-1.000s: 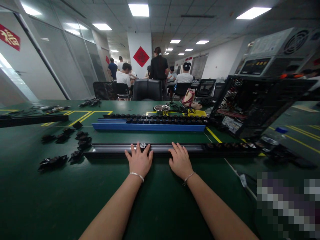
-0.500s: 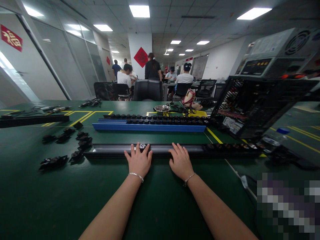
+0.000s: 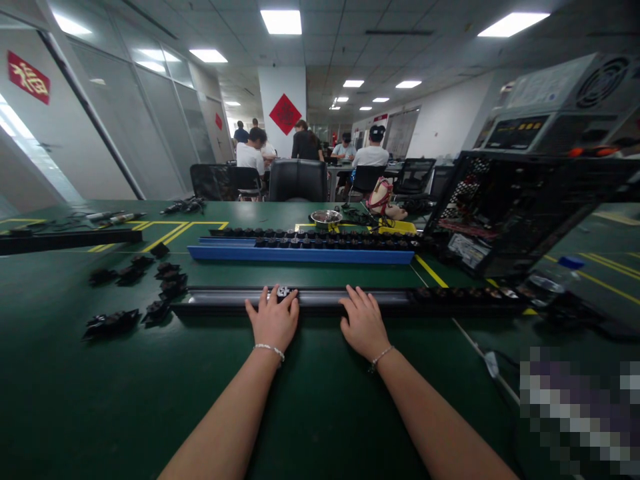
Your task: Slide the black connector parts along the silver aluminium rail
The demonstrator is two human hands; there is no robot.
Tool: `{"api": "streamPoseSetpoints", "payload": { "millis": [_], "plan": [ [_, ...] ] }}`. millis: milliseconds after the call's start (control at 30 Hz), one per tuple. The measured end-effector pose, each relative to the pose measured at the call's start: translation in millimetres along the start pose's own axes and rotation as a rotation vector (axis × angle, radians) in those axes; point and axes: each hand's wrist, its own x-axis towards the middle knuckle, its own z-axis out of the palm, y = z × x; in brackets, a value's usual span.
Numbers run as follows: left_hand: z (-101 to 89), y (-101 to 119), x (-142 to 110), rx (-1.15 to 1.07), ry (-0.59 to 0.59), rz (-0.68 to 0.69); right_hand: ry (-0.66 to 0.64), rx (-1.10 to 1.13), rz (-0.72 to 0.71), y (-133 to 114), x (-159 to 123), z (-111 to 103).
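Note:
A long black channel rail with a shiny grey inside lies across the table in front of me. My left hand rests over its left half with the fingers spread. A small black piece with a white top sits in the channel between two of those fingertips; whether they press on it I cannot tell. Farther right, my right hand lies on the rail's near side, open, fingers stretched out. Several dark pieces fill the rail's right end.
Behind it stands a blue rail with a row of black parts. Loose black parts lie to the left. An open computer case, a bottle and a cable are on the right. A metal dish sits farther back.
My left hand and the small white-topped piece have shifted slightly left along the rail. My right hand has barely moved. A person in dark clothes in the background has bent lower.

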Motion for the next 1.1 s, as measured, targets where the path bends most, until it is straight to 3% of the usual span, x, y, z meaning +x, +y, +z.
{"api": "streamPoseSetpoints", "payload": {
  "millis": [1100],
  "plan": [
    [-0.1,-13.2,4.2,-0.039,0.047,-0.073,0.008,-0.001,0.001,0.0,0.1,-0.5]
  ]
}}
